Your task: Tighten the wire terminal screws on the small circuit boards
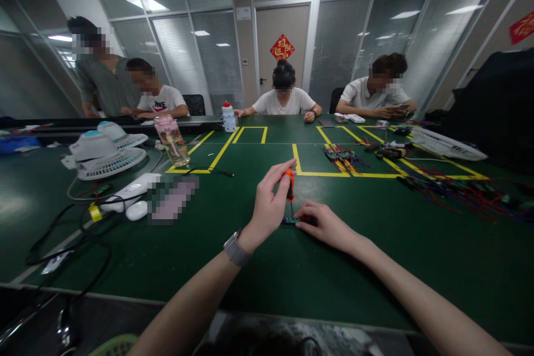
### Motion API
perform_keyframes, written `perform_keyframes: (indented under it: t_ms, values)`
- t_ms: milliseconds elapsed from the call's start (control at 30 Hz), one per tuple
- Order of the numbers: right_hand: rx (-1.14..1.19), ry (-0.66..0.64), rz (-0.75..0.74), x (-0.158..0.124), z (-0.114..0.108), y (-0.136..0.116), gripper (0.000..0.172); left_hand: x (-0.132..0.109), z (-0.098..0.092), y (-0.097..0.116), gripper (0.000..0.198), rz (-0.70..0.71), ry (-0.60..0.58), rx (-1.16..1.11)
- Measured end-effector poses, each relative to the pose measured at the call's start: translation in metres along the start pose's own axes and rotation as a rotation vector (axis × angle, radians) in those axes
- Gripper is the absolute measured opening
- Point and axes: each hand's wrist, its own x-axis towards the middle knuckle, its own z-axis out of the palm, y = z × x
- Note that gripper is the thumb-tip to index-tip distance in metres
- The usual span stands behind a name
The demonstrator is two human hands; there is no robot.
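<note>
You have free bench right of your right grip, up to the wires farther off; to your left, the fans, bottle, mouse and cables stand in the way.

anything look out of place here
Yes, the black cables at left: they lie in loose, tangled loops and trail over the near edge of the table, looking untidy. Nothing stands out at the screwdriver or circuit board.

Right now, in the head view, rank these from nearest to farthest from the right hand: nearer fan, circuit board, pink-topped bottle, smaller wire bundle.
1. Circuit board: at the right hand's fingertips.
2. Smaller wire bundle: beyond the hand, slightly right.
3. Pink-topped bottle: beyond, to the left.
4. Nearer fan: farther left.
</note>
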Motion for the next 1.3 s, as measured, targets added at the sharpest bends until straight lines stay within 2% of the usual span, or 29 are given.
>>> perform_keyframes:
  t_ms: [200,333,400,600,667,800,867,1000,1067,1133,1200,1300]
  values:
    - [-0.006,0.0,0.009,0.0001,-0.0005,-0.0007,0.01,0.0004,-0.0005,-0.0002,0.018,0.048,0.086,0.129]
    - [0.0,0.001,0.0,0.0001,0.0006,0.0011,0.011,0.0003,-0.0002,-0.0014,0.034,0.01,-0.023,-0.038]
    - [0.002,0.002,-0.003,0.0,0.0012,0.0022,0.011,0.0002,0.0008,-0.002,0.035,-0.018,-0.05,-0.12]
    - [-0.009,0.002,0.004,0.0,0.0012,0.0017,0.01,0.0011,-0.0003,-0.0014,0.018,0.08,0.07,0.092]
    - [-0.012,0.003,0.003,0.0001,0.0009,0.001,0.01,0.002,-0.002,-0.0009,0.025,0.058,0.019,0.062]
    - [-0.007,0.0,0.004,-0.0002,0.0005,0.0002,0.011,0.0029,-0.0023,-0.0001,0.036,-0.045,-0.077,-0.149]
    - [-0.006,0.0,0.008,-0.0004,0.0006,0.0,0.011,0.0026,-0.0013,0.0007,0.032,-0.052,-0.056,-0.148]
    - [0.004,0.002,0.011,-0.0001,0.0015,0.0006,0.01,0.0017,-0.0004,0.0021,0.018,0.054,0.036,0.05]
    - [0.008,0.004,0.01,0.0001,0.0018,0.0007,0.01,0.0014,-0.0004,0.0019,0.022,0.054,0.013,0.056]
    - [0.009,0.007,0.012,0.0002,0.0015,0.0003,0.01,0.0012,0.0,0.0012,0.031,0.02,-0.049,-0.026]
    - [0.005,0.005,0.015,0.0001,0.001,-0.0005,0.011,0.0009,0.0005,0.0005,0.033,-0.011,-0.062,-0.083]
    - [-0.008,0.0,0.018,0.0,0.0003,-0.0011,0.011,0.0009,0.0003,0.0001,0.024,0.018,0.041,0.04]
